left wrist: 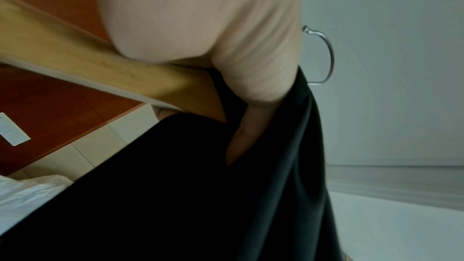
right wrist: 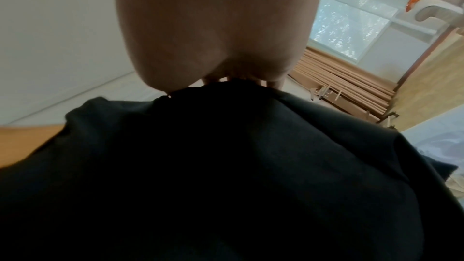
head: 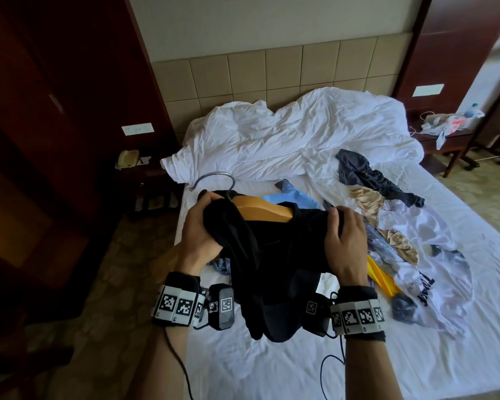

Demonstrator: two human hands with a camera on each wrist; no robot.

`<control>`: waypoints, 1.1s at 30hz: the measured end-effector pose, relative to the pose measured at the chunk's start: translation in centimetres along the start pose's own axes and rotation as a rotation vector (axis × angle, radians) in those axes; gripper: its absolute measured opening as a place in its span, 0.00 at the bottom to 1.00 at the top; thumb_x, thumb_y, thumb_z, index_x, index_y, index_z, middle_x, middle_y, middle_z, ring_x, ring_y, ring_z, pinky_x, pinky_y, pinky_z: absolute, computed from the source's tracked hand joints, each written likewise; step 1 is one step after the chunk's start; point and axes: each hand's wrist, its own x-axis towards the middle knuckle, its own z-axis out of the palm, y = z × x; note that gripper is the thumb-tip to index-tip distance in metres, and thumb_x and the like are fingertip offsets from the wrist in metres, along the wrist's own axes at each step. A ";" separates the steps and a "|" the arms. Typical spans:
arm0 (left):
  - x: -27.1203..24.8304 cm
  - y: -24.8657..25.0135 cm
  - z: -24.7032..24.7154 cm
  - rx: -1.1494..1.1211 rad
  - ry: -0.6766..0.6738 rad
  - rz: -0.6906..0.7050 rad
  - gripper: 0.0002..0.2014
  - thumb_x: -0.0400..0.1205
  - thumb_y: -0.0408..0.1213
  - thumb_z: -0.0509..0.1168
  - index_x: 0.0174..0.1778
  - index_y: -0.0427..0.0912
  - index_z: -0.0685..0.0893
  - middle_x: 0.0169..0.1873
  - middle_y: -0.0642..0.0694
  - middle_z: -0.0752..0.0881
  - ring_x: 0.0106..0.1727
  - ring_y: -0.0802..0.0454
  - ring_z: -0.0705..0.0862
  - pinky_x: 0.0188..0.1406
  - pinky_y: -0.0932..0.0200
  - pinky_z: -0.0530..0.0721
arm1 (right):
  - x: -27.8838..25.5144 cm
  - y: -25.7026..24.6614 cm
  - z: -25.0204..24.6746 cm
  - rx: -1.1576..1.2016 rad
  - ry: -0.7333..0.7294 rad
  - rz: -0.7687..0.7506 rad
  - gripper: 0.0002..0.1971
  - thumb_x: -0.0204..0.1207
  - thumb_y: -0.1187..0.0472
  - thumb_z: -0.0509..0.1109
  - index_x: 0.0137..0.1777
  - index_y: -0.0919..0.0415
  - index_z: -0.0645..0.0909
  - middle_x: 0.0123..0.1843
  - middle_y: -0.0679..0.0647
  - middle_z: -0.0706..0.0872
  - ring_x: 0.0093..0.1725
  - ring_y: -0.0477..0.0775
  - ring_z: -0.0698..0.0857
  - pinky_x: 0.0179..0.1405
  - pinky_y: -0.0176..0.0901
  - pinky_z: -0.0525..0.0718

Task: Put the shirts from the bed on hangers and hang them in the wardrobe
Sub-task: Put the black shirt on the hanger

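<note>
The left hand (head: 198, 232) grasps a bunched part of the black shirt (head: 272, 264) together with the near end of the wooden hanger (head: 260, 210), fingers curled round the cloth; in the left wrist view the fingers (left wrist: 241, 142) sink into a fold of the black fabric right under the hanger's wooden arm. The right hand (head: 345, 241) grips the other shoulder of the shirt, thumb on top and fingers hidden under the cloth. The shirt hangs between both hands above the bed (head: 300, 368), its lower part drooping toward the sheet. One wooden arm of the hanger shows bare in the neck opening; the other is covered by cloth. Its metal hook (head: 214, 179) points away from the person, toward the crumpled white duvet (head: 286, 137) heaped at the headboard.

Just behind the held shirt lies a light blue garment (head: 289, 197), mostly hidden by it. To the right on the sheet are a dark grey garment (head: 367, 174), a beige satin piece (head: 367, 200), a white printed T-shirt (head: 433, 272) and a yellow hanger (head: 383, 280) partly under the clothes. A nightstand (head: 445, 140) by the far right corner of the bed holds plastic bags; a beige telephone (head: 127, 158) sits left of the bed beside dark wooden panelling (head: 70, 111).
</note>
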 end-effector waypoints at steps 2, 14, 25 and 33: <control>0.4 -1.3 -0.3 0.212 -0.019 0.147 0.07 0.87 0.40 0.61 0.48 0.42 0.81 0.31 0.50 0.90 0.34 0.52 0.88 0.36 0.55 0.89 | -0.6 -1.4 0.8 -0.113 -0.017 -0.094 0.23 0.91 0.46 0.51 0.40 0.57 0.76 0.40 0.58 0.85 0.45 0.65 0.82 0.52 0.59 0.78; -0.4 -5.2 -1.2 1.005 -0.186 0.423 0.27 0.82 0.41 0.75 0.72 0.73 0.77 0.57 0.67 0.89 0.55 0.80 0.82 0.53 0.84 0.73 | -2.5 -9.2 1.2 0.975 -0.467 0.176 0.12 0.91 0.67 0.58 0.69 0.67 0.79 0.66 0.61 0.91 0.71 0.56 0.88 0.73 0.52 0.80; -2.1 -7.4 -0.1 0.666 -0.526 0.267 0.22 0.85 0.29 0.71 0.76 0.41 0.81 0.70 0.42 0.87 0.75 0.48 0.83 0.80 0.46 0.77 | -2.9 -10.2 2.7 0.901 -0.239 0.103 0.17 0.81 0.48 0.67 0.67 0.51 0.84 0.75 0.58 0.85 0.80 0.64 0.80 0.82 0.64 0.75; -2.7 -7.6 0.8 0.544 -0.485 0.255 0.12 0.84 0.22 0.68 0.63 0.31 0.86 0.57 0.35 0.91 0.60 0.48 0.88 0.67 0.46 0.85 | -2.6 -10.5 1.1 1.250 -0.280 0.404 0.20 0.86 0.49 0.70 0.71 0.61 0.79 0.76 0.61 0.86 0.78 0.55 0.83 0.79 0.51 0.76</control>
